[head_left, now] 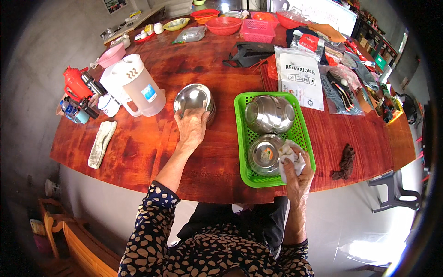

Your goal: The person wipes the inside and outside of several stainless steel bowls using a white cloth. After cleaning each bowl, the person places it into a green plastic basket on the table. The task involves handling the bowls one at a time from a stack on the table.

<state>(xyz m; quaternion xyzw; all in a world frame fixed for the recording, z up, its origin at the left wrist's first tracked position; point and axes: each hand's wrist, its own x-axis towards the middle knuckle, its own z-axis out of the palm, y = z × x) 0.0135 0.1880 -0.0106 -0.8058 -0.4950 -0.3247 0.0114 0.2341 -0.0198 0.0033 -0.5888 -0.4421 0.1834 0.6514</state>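
Observation:
My left hand [191, 125] grips the near rim of a shiny metal bowl [193, 95] that stands on the reddish wooden table, and its fingertips reach over the edge. Whether other bowls are stacked under it, I cannot tell. In my right hand [298, 177] a crumpled white cloth [291, 157] is bunched up, held at the right side of a green plastic basket [243, 173]. Inside that basket, more metal bowls [270, 114] lie on their sides at the back. Nearer to me sits another metal bowl [265, 154] with a small coloured sticker on its base.
Left of the bowl stand a translucent plastic pitcher [150, 97], a white mug [109, 105] and a red kettle [76, 83]. A folded whitish cloth [102, 144] lies near the left edge, a brown rag [344, 162] at the right. A white plastic package [299, 78] lies behind the basket.

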